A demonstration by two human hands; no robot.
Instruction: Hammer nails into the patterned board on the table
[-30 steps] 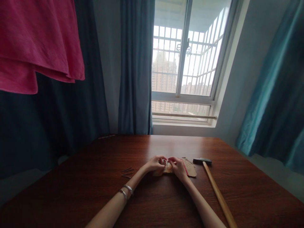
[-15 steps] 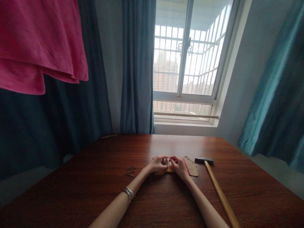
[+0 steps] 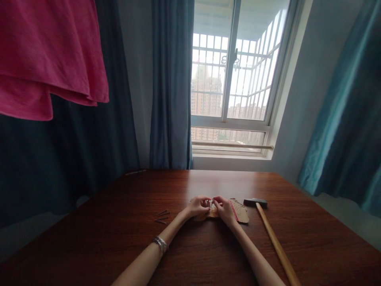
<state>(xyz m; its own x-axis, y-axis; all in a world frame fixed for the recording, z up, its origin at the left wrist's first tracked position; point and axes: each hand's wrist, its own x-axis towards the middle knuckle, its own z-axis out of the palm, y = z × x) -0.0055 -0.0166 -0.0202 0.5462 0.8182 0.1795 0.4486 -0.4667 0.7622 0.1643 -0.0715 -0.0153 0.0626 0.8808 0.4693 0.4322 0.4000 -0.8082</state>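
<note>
- Together, our left hand (image 3: 197, 205) and right hand (image 3: 224, 209) are over a flat, tan, dotted board (image 3: 243, 215)
- Left fingers curved, right narrowly pinched; we cannot tell on what

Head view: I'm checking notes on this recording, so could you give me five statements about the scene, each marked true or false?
1. The hammer lies on the table, to the right of the tan sheet. True.
2. The right hand grips the hammer. False: it is at the tan sheet, close to the left hand, and the hammer lies apart from both.
3. Several loose nails lie to the left of the left arm. True.
4. The silver bracelets are on the right arm. False: they are on the left arm.
5. A pink cloth hangs at the upper left of the view. True.
</note>
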